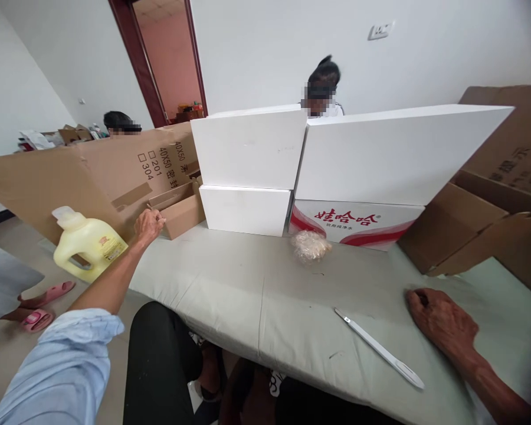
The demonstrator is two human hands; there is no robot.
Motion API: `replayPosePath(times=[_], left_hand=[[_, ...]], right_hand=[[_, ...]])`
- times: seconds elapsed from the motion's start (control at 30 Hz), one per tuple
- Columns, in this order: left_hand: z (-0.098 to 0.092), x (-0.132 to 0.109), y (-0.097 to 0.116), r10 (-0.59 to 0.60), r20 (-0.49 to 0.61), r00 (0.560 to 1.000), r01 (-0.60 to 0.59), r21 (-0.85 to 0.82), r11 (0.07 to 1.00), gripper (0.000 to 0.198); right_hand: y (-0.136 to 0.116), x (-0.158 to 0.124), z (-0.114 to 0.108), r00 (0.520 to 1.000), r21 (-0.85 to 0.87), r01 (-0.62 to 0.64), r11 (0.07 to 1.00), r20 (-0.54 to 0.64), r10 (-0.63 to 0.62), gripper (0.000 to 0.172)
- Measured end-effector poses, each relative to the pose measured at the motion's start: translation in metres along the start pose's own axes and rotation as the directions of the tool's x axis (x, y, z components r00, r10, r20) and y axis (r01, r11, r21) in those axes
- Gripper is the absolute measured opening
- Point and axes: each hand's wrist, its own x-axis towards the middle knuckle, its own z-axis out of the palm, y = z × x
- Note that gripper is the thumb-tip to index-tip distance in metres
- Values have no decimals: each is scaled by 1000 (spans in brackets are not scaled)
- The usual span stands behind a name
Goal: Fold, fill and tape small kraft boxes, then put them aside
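Head view: the left hand [149, 226] is stretched out to the far left corner of the surface [248, 295], its fingers curled against the flap edge of a small cardboard box [183, 215]. Whether that grip is closed on the flap or merely resting against it cannot be told from here. The box sits at the foot of a large cardboard sheet [71, 177] that leans along the left side. A yellow detergent bottle [88, 243] with a white cap stands just beside the left forearm, below the surface edge.

The right hand [442, 321] lies palm down on the cloth-covered surface at the right, grip open and holding nothing. A long white blade-like tool [380, 348] lies flat just left of it, not touched by the hand.

Noted further back: a pale fibrous bundle [310, 246] in clear wrap rests against a red-and-white printed carton [354, 223]. White foam boards [250, 147] stand upright along the far edge. Open brown cartons [446, 227] crowd the right side. Pink slippers [48, 292] are on the floor at left. Two other people are present behind the boards and the sheet; their hands are hidden
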Motion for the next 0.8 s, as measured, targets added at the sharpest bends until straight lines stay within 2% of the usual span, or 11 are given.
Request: replayPosePath(times=[0.13, 0.33, 0.43, 0.57, 0.6, 0.63, 0.67, 0.73, 0.8], left_hand=[[-22, -48, -23, 49, -40, 998, -51, -40, 998, 19], [-51, -135, -56, 125, -47, 991, -132, -188, 973, 29], [-57, -173, -57, 169, -13, 985, -166, -285, 944, 35], [-61, -216, -33, 284, 23, 959, -241, -468, 851, 37], [-61, -226, -24, 320, 28, 947, -263, -506, 821, 36], [-62, -235, -15, 356, 30, 934, -286, -534, 796, 35], [-63, -243, -5, 391, 32, 920, -310, -550, 776, 33], [-64, -258, 12, 462, 27, 887, -365, -571, 735, 31], [-65, -269, 25, 530, 14, 848, -421, -590, 689, 30]], right_hand=[[-12, -5, -16, 994, 117, -46, 992, 108, 34, 35], [-37, -13, -45, 987, 210, -121, 970, 132, 95, 29], [-65, -22, -55, 998, 314, -57, 948, 53, 43, 26], [-113, -53, -61, 988, 408, 130, 904, 27, -154, 36], [-126, -66, -62, 970, 453, 194, 870, 41, -238, 43], [-138, -81, -65, 928, 542, 282, 792, 54, -368, 53], [-150, -98, -68, 865, 629, 349, 694, 69, -498, 64], [-171, -131, -75, 739, 754, 382, 535, 98, -667, 85], [-188, -159, -81, 646, 816, 371, 444, 117, -754, 104]])
